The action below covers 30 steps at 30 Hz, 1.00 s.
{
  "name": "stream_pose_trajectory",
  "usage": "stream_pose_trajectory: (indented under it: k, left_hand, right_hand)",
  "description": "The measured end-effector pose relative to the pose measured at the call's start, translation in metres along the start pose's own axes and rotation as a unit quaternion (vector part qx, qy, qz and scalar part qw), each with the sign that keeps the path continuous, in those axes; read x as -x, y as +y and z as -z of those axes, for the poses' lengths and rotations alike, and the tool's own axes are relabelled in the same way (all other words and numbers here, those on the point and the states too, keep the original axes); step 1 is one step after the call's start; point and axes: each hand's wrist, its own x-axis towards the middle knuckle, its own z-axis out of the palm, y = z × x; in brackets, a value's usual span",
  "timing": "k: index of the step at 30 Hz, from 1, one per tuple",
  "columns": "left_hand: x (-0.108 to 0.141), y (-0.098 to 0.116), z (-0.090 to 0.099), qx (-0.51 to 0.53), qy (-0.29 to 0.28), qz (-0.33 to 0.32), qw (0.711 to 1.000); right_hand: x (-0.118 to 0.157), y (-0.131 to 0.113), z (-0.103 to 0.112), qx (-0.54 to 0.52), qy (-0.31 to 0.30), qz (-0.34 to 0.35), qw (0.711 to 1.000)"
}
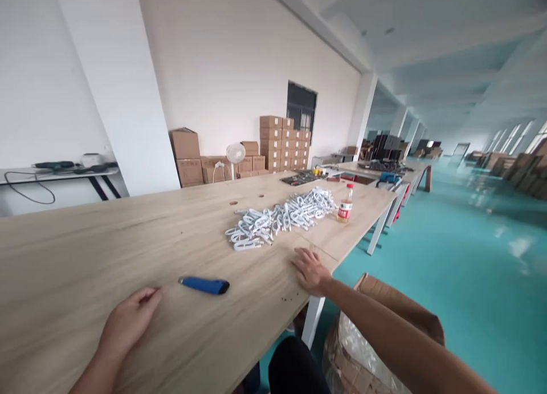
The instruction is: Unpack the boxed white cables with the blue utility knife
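Note:
My left hand (130,320) rests on the wooden table (106,246), with its thumb and fingers pressed together. Whether anything small is between them is hidden. Just right of its fingertips lies a blue utility knife (205,285), apart from the hand. My right hand (311,271) lies flat near the table's front edge with fingers stretched out, holding nothing. Beyond it spreads a pile of white cables (282,216), bundled in loops. A clear bottle with a red cap and red label (345,204) stands upright at the pile's right end.
Below the table's edge on the right is an open cardboard box (397,308) with clear plastic. Dark tools or parts (303,177) lie at the table's far end. A white fan (235,153) and stacked cartons (282,143) stand along the wall.

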Motion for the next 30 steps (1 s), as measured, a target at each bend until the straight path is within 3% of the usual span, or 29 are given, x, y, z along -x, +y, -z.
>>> stream_pose_trajectory:
  k: [3,11,20,25,28,30]
  left_hand:
    - [0.003,0.006,0.0,-0.017,-0.035,0.028,0.999]
    - [0.005,0.002,0.001,-0.007,0.022,0.045,0.999]
    - [0.003,0.001,0.01,0.017,0.031,0.034,0.999]
    - [-0.003,-0.001,0.016,0.047,0.026,0.075,0.996]
    - [-0.017,0.014,0.015,0.112,0.024,0.146,0.983]
    - [-0.032,0.036,0.005,0.149,0.006,0.142,0.979]
  right_hand:
    - [0.003,0.005,-0.003,-0.023,0.003,0.002,1.0]
    - [0.005,0.001,-0.002,-0.041,0.025,0.021,0.999]
    - [0.003,-0.005,-0.003,-0.054,0.048,0.022,0.997]
    - [0.001,-0.007,-0.005,-0.063,0.046,0.022,0.997]
    - [0.001,-0.009,0.0,-0.066,0.042,0.028,0.997]
    - [0.003,-0.009,0.0,-0.068,0.043,0.029,0.996]
